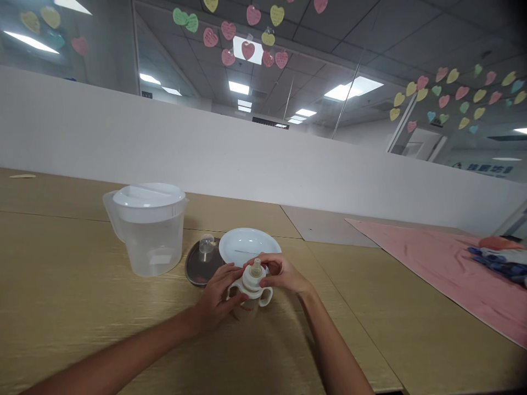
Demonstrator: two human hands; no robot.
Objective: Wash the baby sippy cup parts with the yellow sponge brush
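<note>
Your left hand (220, 295) holds the clear baby bottle (252, 289) with white loop handles, upright on the tan worktop (74, 285); your right hand (285, 274) pinches its round white collar (249, 280), apparently twisting, which calls for steady bracing.

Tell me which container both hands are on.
The teat-topped, two-handled bottle, held by the left hand and right hand; the lidded pitcher and small clear piece stand untouched.
</note>
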